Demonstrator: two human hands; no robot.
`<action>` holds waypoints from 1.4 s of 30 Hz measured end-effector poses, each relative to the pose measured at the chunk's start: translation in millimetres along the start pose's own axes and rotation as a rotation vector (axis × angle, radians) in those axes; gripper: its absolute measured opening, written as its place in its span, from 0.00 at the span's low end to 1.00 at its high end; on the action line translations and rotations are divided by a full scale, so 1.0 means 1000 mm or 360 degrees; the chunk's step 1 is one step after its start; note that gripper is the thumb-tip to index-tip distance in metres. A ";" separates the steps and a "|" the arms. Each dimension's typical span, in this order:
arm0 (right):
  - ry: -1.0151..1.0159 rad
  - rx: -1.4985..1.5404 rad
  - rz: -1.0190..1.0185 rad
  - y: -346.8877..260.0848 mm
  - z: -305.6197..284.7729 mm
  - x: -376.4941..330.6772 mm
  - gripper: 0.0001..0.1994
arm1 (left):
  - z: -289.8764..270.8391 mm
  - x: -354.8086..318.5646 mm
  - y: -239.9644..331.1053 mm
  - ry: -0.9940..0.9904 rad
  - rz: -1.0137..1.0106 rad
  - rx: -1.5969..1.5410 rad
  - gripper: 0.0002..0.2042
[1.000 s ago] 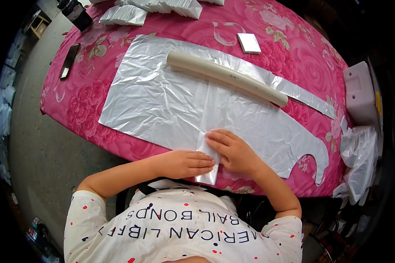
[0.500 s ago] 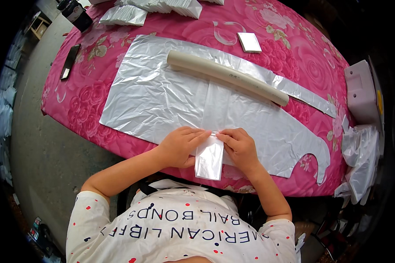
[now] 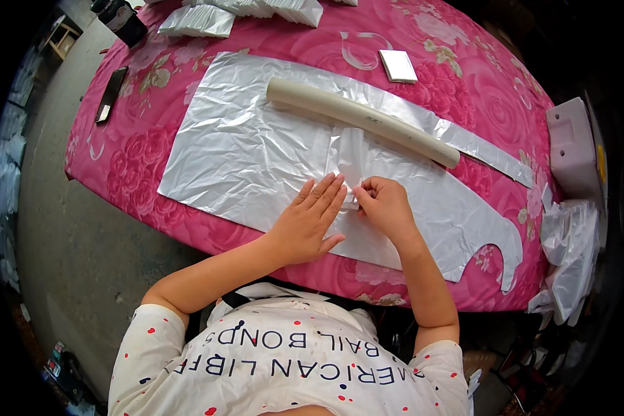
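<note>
Half a second ago the strip (image 3: pixel 349 154) pointed backward; now it points forward to the tube (image 3: pixel 364 122), while the left hand (image 3: pixel 308 225) is open with spread fingers at its near end and the right hand (image 3: pixel 387 208) pinches its edge. It is thin, folded, shiny film, lying on the wrinkled silvery sheet (image 3: pixel 236 152); the tube is smooth, round and beige.

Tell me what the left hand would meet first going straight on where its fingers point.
Going straight on, the left hand would probably meet the folded plastic strip first, with the beige tube beyond. Depth is unclear: it may be touching that strip now.
</note>
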State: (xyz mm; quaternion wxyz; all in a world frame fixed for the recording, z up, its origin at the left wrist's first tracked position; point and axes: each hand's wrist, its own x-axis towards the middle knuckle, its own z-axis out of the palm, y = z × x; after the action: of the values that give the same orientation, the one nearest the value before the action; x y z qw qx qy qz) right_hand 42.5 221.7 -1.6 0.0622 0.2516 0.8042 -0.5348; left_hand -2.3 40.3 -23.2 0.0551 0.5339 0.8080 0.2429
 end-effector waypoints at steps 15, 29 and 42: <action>0.0134 -0.1246 -0.1502 0.016 -0.014 0.010 0.20 | -0.010 0.021 -0.024 0.0011 0.0151 0.0216 0.26; 0.0031 -0.1134 -0.1820 0.027 -0.018 0.000 0.13 | -0.009 -0.001 -0.026 0.0107 0.0609 0.0047 0.20; 0.0028 -0.0459 -0.1135 0.033 -0.012 -0.025 0.08 | -0.006 -0.003 -0.016 0.0043 0.0086 -0.0440 0.21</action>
State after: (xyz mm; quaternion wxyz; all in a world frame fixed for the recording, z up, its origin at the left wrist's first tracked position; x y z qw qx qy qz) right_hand 81.6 233.5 -14.6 -0.0999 -0.0506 0.9087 -0.4021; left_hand -16.3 30.2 -26.0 0.1107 0.5395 0.7530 0.3603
